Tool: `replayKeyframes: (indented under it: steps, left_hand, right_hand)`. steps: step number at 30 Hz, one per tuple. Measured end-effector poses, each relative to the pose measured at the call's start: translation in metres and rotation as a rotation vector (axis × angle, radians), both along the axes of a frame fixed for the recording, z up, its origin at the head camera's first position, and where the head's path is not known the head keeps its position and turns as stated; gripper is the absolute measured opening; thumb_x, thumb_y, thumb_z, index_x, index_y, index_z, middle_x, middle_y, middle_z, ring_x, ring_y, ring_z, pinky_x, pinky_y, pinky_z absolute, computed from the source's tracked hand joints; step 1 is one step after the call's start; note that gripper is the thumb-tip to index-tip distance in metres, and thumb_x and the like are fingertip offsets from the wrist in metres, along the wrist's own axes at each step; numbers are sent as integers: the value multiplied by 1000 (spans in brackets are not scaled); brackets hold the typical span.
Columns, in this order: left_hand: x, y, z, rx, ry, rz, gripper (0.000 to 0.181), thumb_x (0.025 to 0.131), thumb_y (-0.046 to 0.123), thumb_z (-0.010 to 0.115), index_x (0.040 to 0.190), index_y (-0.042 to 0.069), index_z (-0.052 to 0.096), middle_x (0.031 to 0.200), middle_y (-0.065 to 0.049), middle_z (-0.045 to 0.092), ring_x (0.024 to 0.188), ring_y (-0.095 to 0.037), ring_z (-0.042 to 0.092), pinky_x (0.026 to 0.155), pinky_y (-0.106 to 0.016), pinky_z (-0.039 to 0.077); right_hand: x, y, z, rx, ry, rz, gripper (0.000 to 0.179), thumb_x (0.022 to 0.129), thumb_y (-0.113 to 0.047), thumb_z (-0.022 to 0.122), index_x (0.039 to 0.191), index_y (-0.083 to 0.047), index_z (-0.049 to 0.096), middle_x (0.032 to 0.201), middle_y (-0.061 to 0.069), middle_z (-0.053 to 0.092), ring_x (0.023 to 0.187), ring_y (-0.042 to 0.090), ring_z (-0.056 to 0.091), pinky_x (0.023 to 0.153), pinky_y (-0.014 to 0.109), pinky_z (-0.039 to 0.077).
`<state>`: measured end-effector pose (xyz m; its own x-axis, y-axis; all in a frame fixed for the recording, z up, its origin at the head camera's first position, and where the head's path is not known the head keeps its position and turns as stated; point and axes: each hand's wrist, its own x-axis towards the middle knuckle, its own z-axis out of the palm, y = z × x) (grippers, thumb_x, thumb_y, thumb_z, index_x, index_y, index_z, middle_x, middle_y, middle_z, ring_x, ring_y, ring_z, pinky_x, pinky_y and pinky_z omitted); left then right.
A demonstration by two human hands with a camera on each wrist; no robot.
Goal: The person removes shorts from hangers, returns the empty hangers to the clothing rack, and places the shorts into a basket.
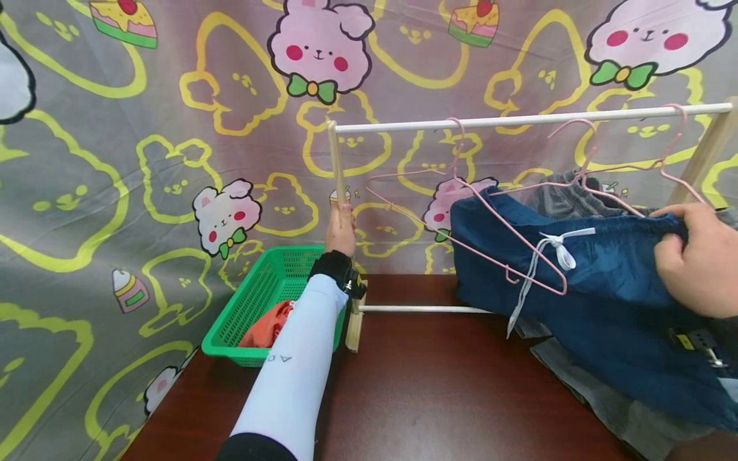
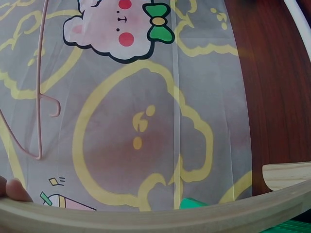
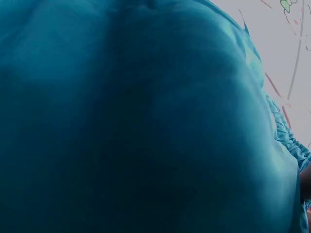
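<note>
My left hand [image 1: 341,232] grips the wooden end post [image 1: 336,163] of a clothes rack; in the left wrist view its fingertips [image 2: 18,189] show at the left end of the wood. At the right, my right hand [image 1: 700,259] pinches the waistband of dark blue drawstring pants [image 1: 611,269] between thumb and fingers. A pink hanger [image 1: 594,150] runs into that waistband, its hook just below the white rod [image 1: 519,120] in the head view. Blue cloth [image 3: 160,116] fills most of the right wrist view.
A bare pink hanger [image 1: 490,211] hangs from the rod, in front of the blue pants. Behind them, grey pants [image 1: 559,195] are on another pink hanger [image 1: 669,147]. At the left, a green basket [image 1: 230,320] holds an orange-red garment [image 1: 266,326]. A patterned curtain [image 1: 173,115] stands behind the brown table [image 1: 450,384].
</note>
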<state>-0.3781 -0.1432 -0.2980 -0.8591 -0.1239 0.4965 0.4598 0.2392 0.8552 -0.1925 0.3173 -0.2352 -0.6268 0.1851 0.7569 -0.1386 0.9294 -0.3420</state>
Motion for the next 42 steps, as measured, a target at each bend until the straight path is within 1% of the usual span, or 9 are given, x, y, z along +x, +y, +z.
replayKeyframes:
  steps: [4, 7, 12, 16, 25, 32, 35, 38, 42]
  left_hand:
    - [1, 0, 1, -6, 2, 2, 46, 108, 53, 28, 122, 12, 44, 85, -2, 41, 72, -18, 40, 67, -32, 34]
    - [1, 0, 1, -8, 7, 0, 47, 108, 53, 27, 122, 11, 44, 85, -2, 40, 72, -18, 40, 67, -32, 34]
    - [0, -1, -1, -7, 7, -7, 51, 108, 52, 27, 124, 7, 45, 85, -2, 40, 72, -18, 40, 66, -32, 35]
    - [0, -1, -1, -6, 0, -14, 49, 108, 51, 28, 123, 8, 45, 85, -2, 41, 72, -17, 40, 67, -31, 35]
    - [3, 0, 1, -12, -16, -11, 40, 110, 47, 26, 120, 12, 44, 85, -2, 39, 72, -18, 39, 67, -31, 34]
    - [2, 0, 3, -21, -3, -7, 45, 109, 48, 25, 123, 9, 44, 84, -2, 40, 70, -17, 39, 66, -31, 35]
    - [1, -1, 3, -19, 6, -10, 44, 109, 48, 26, 122, 10, 44, 82, -2, 39, 68, -17, 39, 66, -31, 34]
    - [1, -1, 3, -20, 8, -9, 45, 109, 48, 26, 122, 10, 44, 82, -2, 39, 68, -17, 38, 65, -31, 34]
    - [2, 0, 1, -23, -5, 0, 51, 109, 50, 27, 127, 5, 44, 81, -2, 40, 68, -18, 40, 64, -32, 35]
  right_hand:
    - [4, 0, -2, 10, -101, -5, 40, 85, 0, 37, 121, 14, 49, 102, 44, 53, 76, 54, 54, 56, 49, 38]
    - [6, -1, -3, 13, -183, -6, 42, 84, 0, 36, 122, 14, 45, 102, 41, 50, 70, 48, 52, 53, 42, 36]
    - [10, -4, -5, 14, -298, -10, 41, 85, -3, 37, 123, 11, 43, 99, 37, 50, 66, 41, 50, 52, 38, 33]
    - [12, -7, -10, 21, -379, 8, 39, 88, -5, 39, 124, 9, 42, 100, 35, 49, 69, 41, 50, 54, 39, 33]
    - [13, -13, -21, 9, -366, 61, 37, 88, -5, 40, 123, 6, 46, 99, 33, 51, 71, 39, 49, 56, 41, 32]
    - [16, -16, -28, 1, -367, 103, 37, 86, -6, 42, 122, 3, 48, 98, 30, 55, 70, 36, 50, 56, 38, 32]
    - [17, -20, -30, -2, -369, 132, 37, 87, -6, 42, 122, 1, 49, 90, 23, 55, 66, 32, 48, 56, 37, 31]
    - [17, -24, -33, -2, -379, 154, 36, 87, -6, 42, 122, 0, 50, 88, 22, 56, 65, 30, 49, 54, 36, 32]
    - [17, -28, -39, -4, -379, 186, 33, 87, -6, 44, 119, -2, 52, 100, 28, 60, 70, 33, 53, 56, 36, 34]
